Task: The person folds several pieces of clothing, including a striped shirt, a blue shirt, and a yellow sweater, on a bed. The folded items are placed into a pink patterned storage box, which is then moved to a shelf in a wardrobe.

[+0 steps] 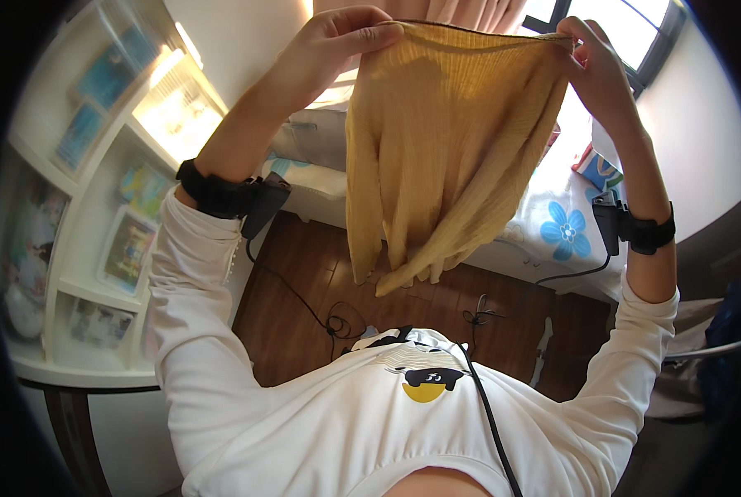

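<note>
A mustard-yellow ribbed garment (451, 136) hangs spread between my two hands, well above the floor. My left hand (361, 37) grips its upper left corner between thumb and fingers. At the upper right corner, my right hand (584, 50) pinches the same dark-lined edge. The cloth falls in long folds, and its loose lower ends hang at uneven heights; one narrow part slants down to the left. Whether it is a top or another garment I cannot tell for sure. Black straps with small devices are on both forearms.
Behind the garment is a bed or bench with a white floral cover (566, 230). White shelves (97, 186) with framed pictures stand at the left. Cables (339, 323) lie on the dark wooden floor (302, 261). A window (625, 31) and pink curtain (470, 13) are at the top.
</note>
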`<action>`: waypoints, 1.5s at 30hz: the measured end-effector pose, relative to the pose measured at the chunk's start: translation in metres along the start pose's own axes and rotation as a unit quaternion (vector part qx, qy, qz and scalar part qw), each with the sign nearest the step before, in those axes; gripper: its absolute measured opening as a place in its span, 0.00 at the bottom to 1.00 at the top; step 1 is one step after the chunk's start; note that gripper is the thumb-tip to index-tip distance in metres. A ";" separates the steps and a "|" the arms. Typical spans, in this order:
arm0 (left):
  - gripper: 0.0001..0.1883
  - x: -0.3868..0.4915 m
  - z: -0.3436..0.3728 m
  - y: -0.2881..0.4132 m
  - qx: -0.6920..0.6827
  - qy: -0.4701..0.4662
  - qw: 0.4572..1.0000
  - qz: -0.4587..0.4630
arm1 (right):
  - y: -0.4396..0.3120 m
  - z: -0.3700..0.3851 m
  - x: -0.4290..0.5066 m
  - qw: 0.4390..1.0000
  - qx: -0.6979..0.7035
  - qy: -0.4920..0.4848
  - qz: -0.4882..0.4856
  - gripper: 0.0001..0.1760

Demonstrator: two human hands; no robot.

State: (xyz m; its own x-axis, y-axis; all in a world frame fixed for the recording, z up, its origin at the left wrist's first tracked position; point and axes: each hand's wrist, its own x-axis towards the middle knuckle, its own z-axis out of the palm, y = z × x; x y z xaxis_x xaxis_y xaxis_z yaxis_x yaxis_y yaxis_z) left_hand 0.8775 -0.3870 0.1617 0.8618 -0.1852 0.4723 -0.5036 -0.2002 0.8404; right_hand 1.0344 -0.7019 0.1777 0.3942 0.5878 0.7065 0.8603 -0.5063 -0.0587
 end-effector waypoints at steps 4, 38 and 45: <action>0.08 0.010 0.010 0.015 0.043 -0.219 0.975 0.000 | -0.001 0.013 -0.027 0.994 0.010 0.017 0.112 0.13; 0.07 0.060 0.041 0.025 0.430 -0.057 0.894 0.112 | 0.042 -0.068 -0.110 0.975 -0.174 -0.034 0.132 0.11; 0.10 0.048 0.032 0.021 0.317 -0.033 0.940 0.120 | 0.038 -0.017 -0.146 0.946 0.093 -0.042 0.306 0.13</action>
State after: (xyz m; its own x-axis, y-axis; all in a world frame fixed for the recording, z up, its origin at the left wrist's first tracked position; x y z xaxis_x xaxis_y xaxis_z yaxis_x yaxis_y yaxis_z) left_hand 0.9058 -0.4312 0.1937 0.7232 -0.3529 0.5937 -0.6363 -0.6747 0.3740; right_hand 1.0040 -0.8179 0.0839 0.8551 0.2723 0.4412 0.5009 -0.6535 -0.5675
